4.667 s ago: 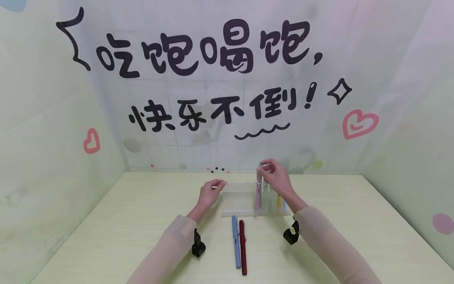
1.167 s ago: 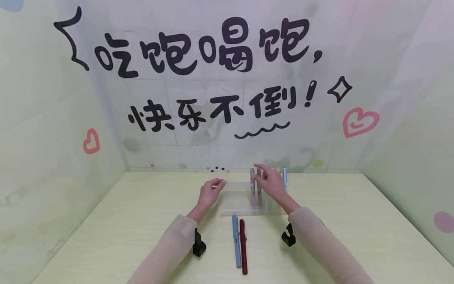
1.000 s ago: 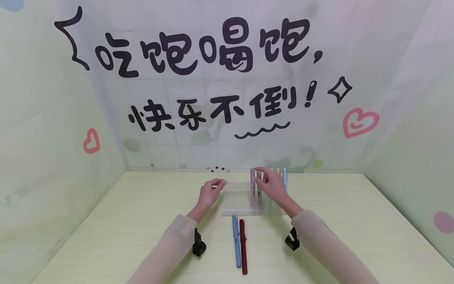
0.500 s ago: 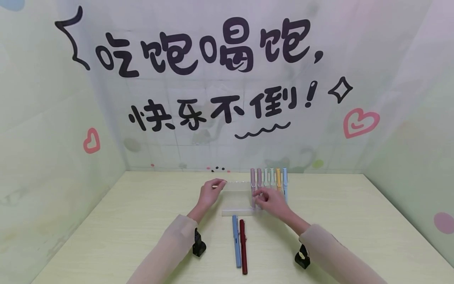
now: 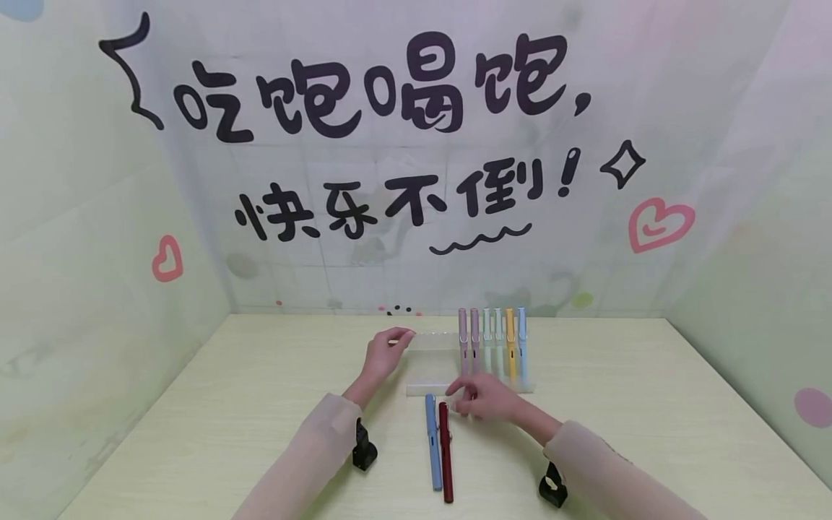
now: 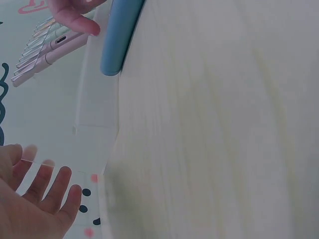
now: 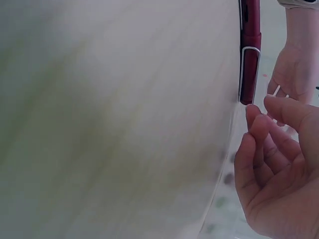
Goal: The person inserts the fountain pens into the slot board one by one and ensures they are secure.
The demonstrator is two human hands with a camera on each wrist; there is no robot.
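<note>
– At the near edge of our view, what do we see first?

– Two pale sleeves (image 5: 305, 448) reaching in over the tabletop (image 5: 260, 404), with a black wrist device (image 5: 365, 455) under each cuff.

– And between them?

– We have a red pen (image 5: 445, 453) and a blue pen (image 5: 433, 444) lying side by side, capped ends pointing away from us. The blue one lies on the left, its cap just in front of the rack's rail.

– Which of the hands is closest to those?

– The right hand (image 5: 482, 399). We see it beside the red pen's cap, fingers loosely bent, thumb apart, its grasp free. Whether a fingertip touches the cap, we cannot tell.

– Past that?

– Our clear rack (image 5: 419, 389), standing on the tabletop. The left hand (image 5: 387, 352) pinches its upper left corner between thumb and fingers; in the left wrist view we see some of those fingers through the plastic.

– What does the rack carry?

– Six upright pens, all towards its right side. From the left we count two mauve pens (image 5: 463, 325), two pale green pens (image 5: 487, 325), a yellow pen (image 5: 510, 328) and a light blue pen (image 5: 523, 339).

– And farthest off?

– A pale backdrop (image 5: 364, 289) with black lettering (image 5: 417, 209).
</note>
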